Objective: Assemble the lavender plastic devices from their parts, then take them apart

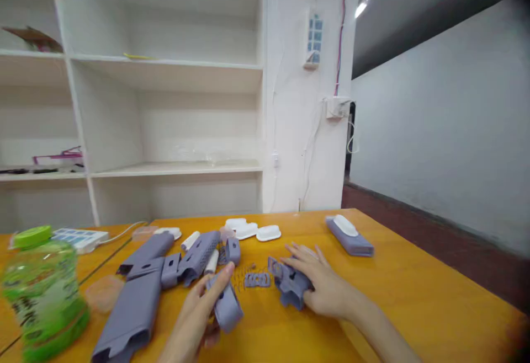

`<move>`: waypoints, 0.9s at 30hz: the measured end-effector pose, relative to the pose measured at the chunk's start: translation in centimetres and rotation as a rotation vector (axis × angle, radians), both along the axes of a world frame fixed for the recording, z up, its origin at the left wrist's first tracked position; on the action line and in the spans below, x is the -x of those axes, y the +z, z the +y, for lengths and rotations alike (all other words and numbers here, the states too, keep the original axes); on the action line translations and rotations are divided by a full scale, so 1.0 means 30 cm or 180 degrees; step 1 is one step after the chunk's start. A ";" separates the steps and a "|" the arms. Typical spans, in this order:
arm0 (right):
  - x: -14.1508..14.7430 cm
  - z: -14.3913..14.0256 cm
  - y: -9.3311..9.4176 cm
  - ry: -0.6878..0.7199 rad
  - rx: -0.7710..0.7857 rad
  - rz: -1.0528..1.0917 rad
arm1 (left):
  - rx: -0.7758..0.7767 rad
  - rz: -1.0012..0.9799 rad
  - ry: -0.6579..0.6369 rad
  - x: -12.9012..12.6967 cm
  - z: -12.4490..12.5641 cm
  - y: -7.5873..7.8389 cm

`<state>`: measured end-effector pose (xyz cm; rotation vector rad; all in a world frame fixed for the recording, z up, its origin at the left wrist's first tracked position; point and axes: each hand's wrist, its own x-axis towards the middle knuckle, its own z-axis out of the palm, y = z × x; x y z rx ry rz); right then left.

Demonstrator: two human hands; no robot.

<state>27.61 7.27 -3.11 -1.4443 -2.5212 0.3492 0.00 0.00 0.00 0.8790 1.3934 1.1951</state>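
My left hand [199, 312] is closed around a grey-purple plastic collar-like piece [228, 309], thumb on top, and holds it above the front of the table. My right hand [317, 281] lies over a grey-purple plastic housing part [290, 286] with cut-outs, its fingers bent over the far side and its thumb by the near edge. Between the hands lie a small flat slotted grey-purple piece [257, 279] and several thin metal springs [239, 281]. Another short collar-like piece [233, 250] stands just beyond my left hand.
Long grey-purple housings [134, 308] and a perforated one [201, 256] lie at left on the orange table [397, 291]. White oval caps [268, 233] sit at the back. A green-lidded plastic jar [43, 297] stands at far left. A housing with a white cap [351, 236] lies at right.
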 end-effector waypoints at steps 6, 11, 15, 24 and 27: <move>0.040 -0.032 0.007 -0.0134 -0.0388 0.0151 | 0.0026 -0.0028 0.0151 -0.005 0.007 -0.016; 0.027 -0.029 0.016 -0.0163 -0.0384 0.0426 | -0.0024 -0.0050 0.0259 0.010 0.023 -0.024; 0.010 -0.019 0.032 -0.0160 -0.0266 0.0668 | -0.0098 -0.0029 0.0219 0.025 0.032 -0.032; -0.028 -0.017 0.051 -0.0289 0.0599 0.1785 | -0.0302 0.0057 0.0186 0.023 0.017 0.000; -0.015 -0.025 0.055 -0.0269 0.0825 0.1951 | -0.0381 0.0052 0.0172 0.023 0.015 0.003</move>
